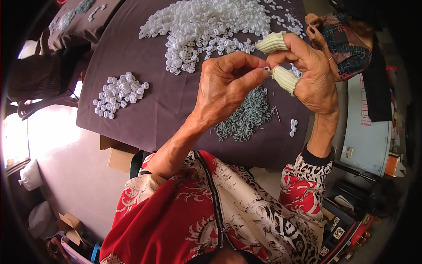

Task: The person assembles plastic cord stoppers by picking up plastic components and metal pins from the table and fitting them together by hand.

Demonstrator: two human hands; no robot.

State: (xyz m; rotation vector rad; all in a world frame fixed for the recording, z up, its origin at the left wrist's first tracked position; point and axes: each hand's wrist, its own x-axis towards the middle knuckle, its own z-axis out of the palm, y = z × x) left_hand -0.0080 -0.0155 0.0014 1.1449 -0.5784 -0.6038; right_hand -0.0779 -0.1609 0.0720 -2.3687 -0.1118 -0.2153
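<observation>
A small white piece [266,69] sits between the two hands, pinched at the fingertips of the left hand [231,81], whose thumb and forefinger are closed on it; the right hand [307,72] comes in from the other side, its fingers half curled, one tip just beside the piece; whether it grips anything I cannot tell; two of its digits wear cream ribbed covers [285,81].

Below the hands lies a heap of small grey-green rods [246,118], a thin stick [278,115] at its right edge; further right is a short cluster of white pieces [293,127]; beyond the hands spreads a large white pile [198,26]; a smaller white pile [121,94] lies to the left; all rest on a dark cloth [165,105].
</observation>
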